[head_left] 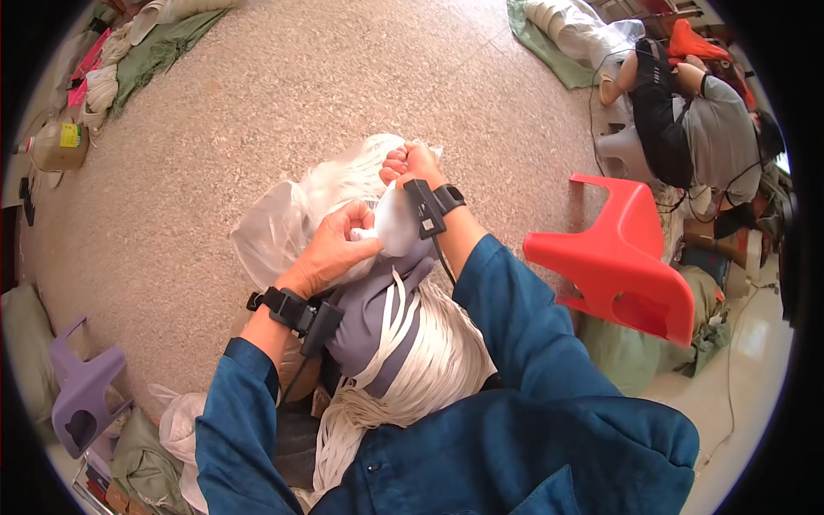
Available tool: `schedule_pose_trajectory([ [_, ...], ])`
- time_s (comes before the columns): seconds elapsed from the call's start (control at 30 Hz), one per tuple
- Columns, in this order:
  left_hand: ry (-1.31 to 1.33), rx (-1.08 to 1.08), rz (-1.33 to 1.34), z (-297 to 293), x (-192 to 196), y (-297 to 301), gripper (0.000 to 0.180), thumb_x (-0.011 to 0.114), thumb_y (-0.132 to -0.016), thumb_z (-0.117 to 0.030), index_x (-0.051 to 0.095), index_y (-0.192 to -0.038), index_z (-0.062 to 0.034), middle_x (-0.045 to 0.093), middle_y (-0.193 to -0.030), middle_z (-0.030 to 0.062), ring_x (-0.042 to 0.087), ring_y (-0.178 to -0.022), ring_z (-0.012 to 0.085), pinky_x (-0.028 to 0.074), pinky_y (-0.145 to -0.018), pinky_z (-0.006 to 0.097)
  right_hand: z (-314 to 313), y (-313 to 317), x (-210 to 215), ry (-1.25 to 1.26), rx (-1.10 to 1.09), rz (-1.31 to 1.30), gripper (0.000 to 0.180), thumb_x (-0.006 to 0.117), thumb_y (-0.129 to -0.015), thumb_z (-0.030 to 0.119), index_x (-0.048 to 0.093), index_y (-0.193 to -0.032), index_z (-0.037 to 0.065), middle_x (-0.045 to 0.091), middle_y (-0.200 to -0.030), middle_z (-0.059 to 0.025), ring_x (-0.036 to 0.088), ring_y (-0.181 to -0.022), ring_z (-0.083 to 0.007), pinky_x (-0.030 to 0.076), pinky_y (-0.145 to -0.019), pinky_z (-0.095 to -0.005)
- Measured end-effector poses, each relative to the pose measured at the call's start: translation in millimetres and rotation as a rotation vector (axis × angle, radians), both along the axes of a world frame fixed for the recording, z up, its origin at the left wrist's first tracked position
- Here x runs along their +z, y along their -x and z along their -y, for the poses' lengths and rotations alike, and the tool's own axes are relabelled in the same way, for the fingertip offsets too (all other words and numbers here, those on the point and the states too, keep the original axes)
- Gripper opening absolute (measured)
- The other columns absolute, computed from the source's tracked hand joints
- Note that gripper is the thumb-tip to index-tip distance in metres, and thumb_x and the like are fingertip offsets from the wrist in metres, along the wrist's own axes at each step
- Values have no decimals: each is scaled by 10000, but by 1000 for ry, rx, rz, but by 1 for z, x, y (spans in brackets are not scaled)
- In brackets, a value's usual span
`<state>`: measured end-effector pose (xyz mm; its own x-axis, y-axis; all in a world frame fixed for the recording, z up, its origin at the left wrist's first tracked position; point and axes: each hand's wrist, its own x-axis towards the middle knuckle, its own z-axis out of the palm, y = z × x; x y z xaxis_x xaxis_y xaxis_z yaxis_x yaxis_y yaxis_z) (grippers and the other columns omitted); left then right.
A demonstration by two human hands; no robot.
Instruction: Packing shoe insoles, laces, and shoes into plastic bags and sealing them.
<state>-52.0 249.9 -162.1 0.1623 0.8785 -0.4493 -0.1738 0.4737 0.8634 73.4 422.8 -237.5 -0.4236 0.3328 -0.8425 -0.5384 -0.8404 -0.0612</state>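
Observation:
My left hand (333,249) pinches a gathered bunch of white strips (384,225) against a clear plastic bag (283,225) on my lap. Beyond it, my right hand (412,166) is a closed fist gripping the far end of the same white bunch (371,163), pulled taut over the bag. More white strips (429,360) lie draped across a grey cloth (369,318) on my knees. Both wrists carry black bands with cables, and my sleeves are blue.
A red plastic stool (622,257) lies tipped at right, a purple stool (81,386) at lower left. Another person (695,129) sits at upper right among cloth bundles. A plastic bottle (58,144) and green fabric piles (154,51) lie at upper left on the speckled floor.

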Motion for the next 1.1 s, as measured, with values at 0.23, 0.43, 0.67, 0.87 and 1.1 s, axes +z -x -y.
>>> schedule_pose_trajectory([
  [0.23,-47,-25,-62,11,-14,4,233,716,-834,-51,509,-933,-92,549,-913,-43,519,-804,32,442,-688,197,2,-30,-10,-482,302,77,188,504,-975,267,547,-893,103,593,-780,-74,534,-621,-178,458,-634,-361],
  [0.43,-55,45,-122,14,-12,11,225,737,-818,-109,554,-939,-57,557,-874,-16,510,-757,58,456,-657,233,18,-75,66,-1115,544,679,299,605,-927,268,636,-1142,62,672,-1091,-51,619,-973,-137,478,-792,-309],
  [0.67,-239,-87,-419,12,17,4,180,702,-773,-94,569,-885,-47,549,-783,-24,486,-688,53,427,-608,238,85,-51,80,-2158,1291,761,283,605,-687,57,600,-970,57,585,-859,-136,600,-956,-344,417,-973,-481],
  [0.87,-253,-143,-343,9,3,-8,171,689,-828,-189,603,-792,-45,588,-714,-10,529,-687,80,432,-613,265,78,-78,90,-1966,1500,1004,143,588,-708,47,573,-848,28,597,-831,-166,629,-785,-389,511,-658,-467],
  [1.1,-311,-254,-467,2,2,-4,203,745,-764,-182,622,-810,-27,626,-744,47,597,-726,157,493,-708,317,78,-61,88,-921,463,315,312,486,-919,49,565,-1218,7,660,-959,-110,646,-873,-244,520,-823,-397],
])
